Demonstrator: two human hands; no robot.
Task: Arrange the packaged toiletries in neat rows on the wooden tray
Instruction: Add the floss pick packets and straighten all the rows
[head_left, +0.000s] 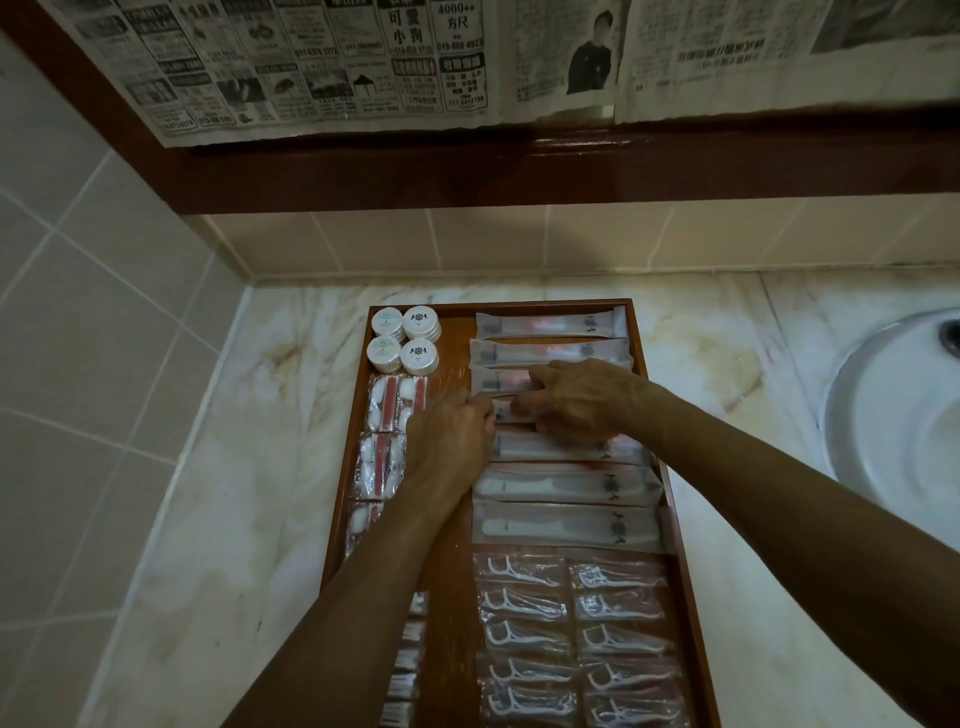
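Note:
A wooden tray lies on the marble counter, filled with packaged toiletries. Long toothbrush packets form a column on its right side, with comb packets below them and several floss-pick packets at the near end. Round soap discs sit at the far left corner, above cotton packets. My left hand and my right hand both pinch one toothbrush packet in the middle of the column, one hand at each side of its left end.
A white sink basin sits at the right of the counter. Tiled walls close off the left and back. A dark wooden frame covered with newspaper hangs above.

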